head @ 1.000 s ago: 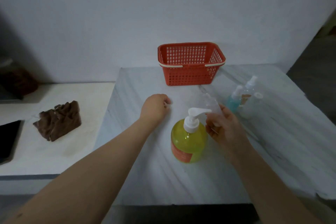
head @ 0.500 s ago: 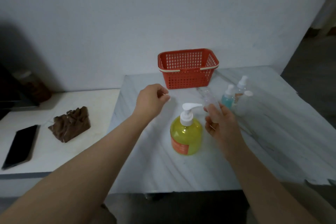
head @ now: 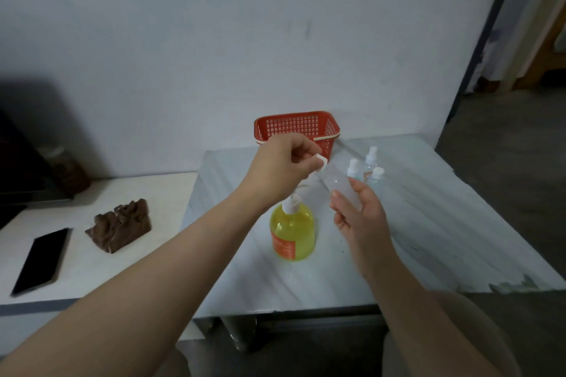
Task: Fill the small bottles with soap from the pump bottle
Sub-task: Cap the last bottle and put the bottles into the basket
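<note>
Holding a clear small bottle [head: 338, 185] tilted in your right hand [head: 358, 217], fingers curled round its lower end, you pinch a white cap [head: 320, 160] in your left hand [head: 284, 165]. Bring its mouth squarely under the spout of the pump bottle [head: 292, 232] standing below before pressing.

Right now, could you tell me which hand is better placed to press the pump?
Left, probably: the left hand hovers just above the pump bottle, pinching only a small white cap, while the right hand holds the clear small bottle.
</note>
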`<state>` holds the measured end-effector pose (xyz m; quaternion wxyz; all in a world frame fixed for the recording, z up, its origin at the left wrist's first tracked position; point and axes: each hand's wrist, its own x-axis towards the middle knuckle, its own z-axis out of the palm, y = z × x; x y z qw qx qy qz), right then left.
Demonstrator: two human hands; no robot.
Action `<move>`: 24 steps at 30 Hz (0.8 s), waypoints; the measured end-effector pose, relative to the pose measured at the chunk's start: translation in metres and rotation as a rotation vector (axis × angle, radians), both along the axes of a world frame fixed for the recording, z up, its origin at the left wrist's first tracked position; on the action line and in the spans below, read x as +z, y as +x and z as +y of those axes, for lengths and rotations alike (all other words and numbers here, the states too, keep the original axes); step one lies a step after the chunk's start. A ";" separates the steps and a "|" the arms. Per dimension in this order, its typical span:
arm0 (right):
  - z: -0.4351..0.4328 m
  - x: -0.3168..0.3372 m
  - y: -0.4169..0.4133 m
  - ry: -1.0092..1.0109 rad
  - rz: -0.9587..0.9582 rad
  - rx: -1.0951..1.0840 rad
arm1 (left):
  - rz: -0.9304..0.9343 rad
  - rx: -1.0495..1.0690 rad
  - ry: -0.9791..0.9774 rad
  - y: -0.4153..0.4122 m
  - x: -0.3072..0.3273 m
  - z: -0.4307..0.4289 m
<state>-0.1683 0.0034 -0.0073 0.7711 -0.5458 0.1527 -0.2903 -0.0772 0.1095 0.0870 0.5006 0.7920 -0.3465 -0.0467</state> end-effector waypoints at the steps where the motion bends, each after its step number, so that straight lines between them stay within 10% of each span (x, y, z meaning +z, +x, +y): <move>1: 0.000 0.003 -0.005 -0.009 -0.011 0.003 | -0.012 -0.004 0.012 -0.005 0.003 -0.001; 24: 0.017 0.014 -0.025 -0.136 0.027 0.044 | -0.186 -0.104 0.285 -0.025 0.025 0.032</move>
